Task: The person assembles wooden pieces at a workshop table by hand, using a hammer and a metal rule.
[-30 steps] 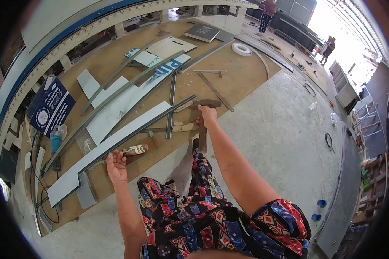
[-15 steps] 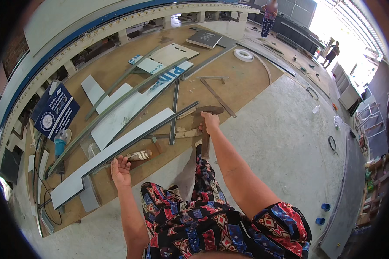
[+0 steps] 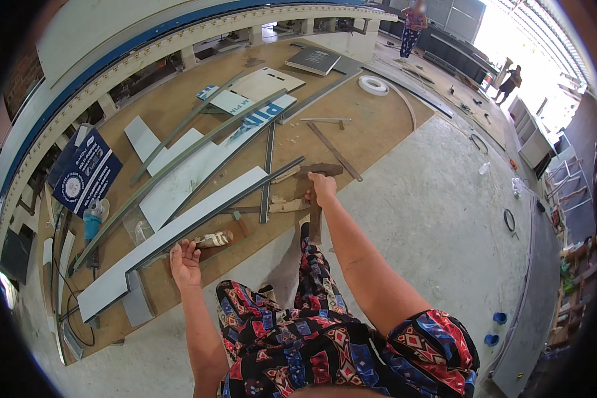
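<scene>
Grips a brown T-shaped hammer (image 3: pixel 328 169) in the right hand (image 3: pixel 322 190), with the left hand (image 3: pixel 186 265), palm bare and fingers loosely parted, nearer to the long white dark-edged strip (image 3: pixel 179 231) just beyond, slanting from near left to far right across the flat brown board (image 3: pixel 378 139).

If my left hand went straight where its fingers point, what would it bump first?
Your left hand would probably bump the dark lower edge of the long white strip, though I can't tell whether they already touch.

One hammer (image 3: pixel 316 227), one white roll (image 3: pixel 373 85) and two distant people (image 3: pixel 414 28) show.
</scene>
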Demonstrator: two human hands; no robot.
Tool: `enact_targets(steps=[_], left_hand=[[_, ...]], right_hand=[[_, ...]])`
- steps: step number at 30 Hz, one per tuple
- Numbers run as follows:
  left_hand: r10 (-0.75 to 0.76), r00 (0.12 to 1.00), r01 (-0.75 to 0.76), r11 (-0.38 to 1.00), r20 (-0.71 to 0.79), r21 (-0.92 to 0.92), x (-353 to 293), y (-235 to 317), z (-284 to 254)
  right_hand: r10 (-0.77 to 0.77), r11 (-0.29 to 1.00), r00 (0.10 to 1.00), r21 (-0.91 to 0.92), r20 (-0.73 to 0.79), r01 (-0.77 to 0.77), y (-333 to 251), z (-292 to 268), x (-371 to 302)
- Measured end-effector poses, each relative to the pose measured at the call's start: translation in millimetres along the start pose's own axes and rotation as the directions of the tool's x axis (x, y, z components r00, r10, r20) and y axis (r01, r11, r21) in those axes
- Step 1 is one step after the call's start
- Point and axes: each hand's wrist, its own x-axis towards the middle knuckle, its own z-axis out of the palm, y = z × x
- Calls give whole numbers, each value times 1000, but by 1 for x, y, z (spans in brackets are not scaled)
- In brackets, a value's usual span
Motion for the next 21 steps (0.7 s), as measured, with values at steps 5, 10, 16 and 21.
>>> enact_targets(steps=[5,10,16,21], left_hand=[[3,1000,-3,1000,-6,6,0,0,1],[0,1000,0,1000,-4,5,-1,-1,2],[2,1000,-2,1000,1,5,-1,0,2],[7,1000,-7,1000,15,-3,-1,-1,1]], right_hand=[[3,1000,1000,22,-5,-3,3,1,6],[-22,999,1000,34,12,21,7,0,11],[-23,999,1000,48,4,22,4,1,5],[-13,1000,1000,25,-12,14,1,0,0]])
